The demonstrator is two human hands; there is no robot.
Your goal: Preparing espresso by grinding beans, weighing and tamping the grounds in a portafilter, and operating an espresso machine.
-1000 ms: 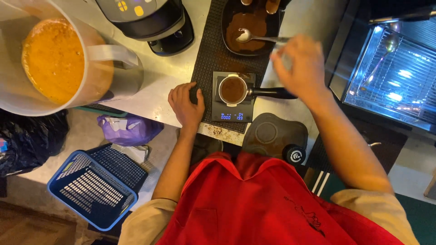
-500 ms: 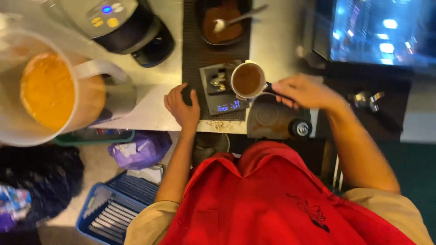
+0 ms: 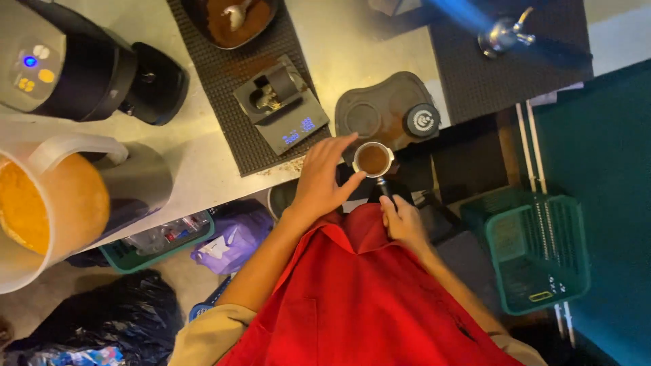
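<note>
Looking down from the head camera, I am seeing a person in a red apron [image 3: 366, 298] standing at the edge of the pale surface [image 3: 203, 163]. The right hand [image 3: 405, 222] is closing its grip around the dark handle of a portafilter [image 3: 373, 160], fingers pressed together on it, low and close to the body. The basket of the portafilter, filled with brown ground coffee, is sitting just in front of the surface edge, beside the dark tamping mat [image 3: 380, 115]. The left hand [image 3: 324, 177] is curving over the basket, thumb and fingers half spread and touching its rim on the near and far side; it is not pinching anything.

On the ribbed black mat [image 3: 224, 74] a small scale [image 3: 279, 105] with a lit blue display is lying bare, and a dark bowl of grounds with a spoon [image 3: 234, 17] is standing farther back. A big jug of orange liquid [image 3: 47, 203] is resting at the left.

To do this well, I judge the handle must be held level and steady, and the fingers should only brush the rim lightly, so the grounds are settling evenly and not spilling over the edge.
</note>
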